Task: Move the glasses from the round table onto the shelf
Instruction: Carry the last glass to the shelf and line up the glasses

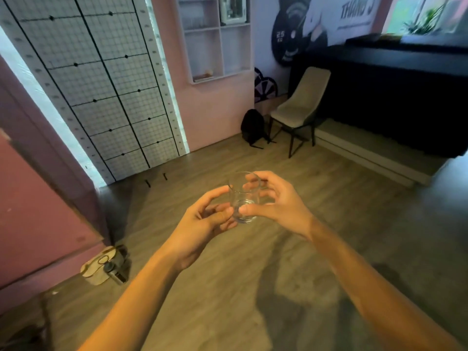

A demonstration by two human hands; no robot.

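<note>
Glass (243, 197): clear and empty, upright, held in the air in front of me above the wooden floor (253, 287) — between my two hands, well apart from the shelf.
My left hand (202, 222): grip curled against the glass's lower left side; the thumb tip and index fingertip touch it, the other fingers are folded in below.
My right hand (274, 201): grip closed around the glass from the right — thumb pressed on the near side low down, fingers wrapped round the far side up near the rim.
Shelf (217, 39): white, fixed on the pink wall ahead, divided into open compartments; a small object I cannot make out lies in the lower left one.
Chair (296, 107): beige with dark legs, standing by the dark counter on the right.
Backpack (253, 129): black, on the floor just beside the chair, against the pink wall.
Wire grid panel (101, 84): covers the wall to the left.
</note>
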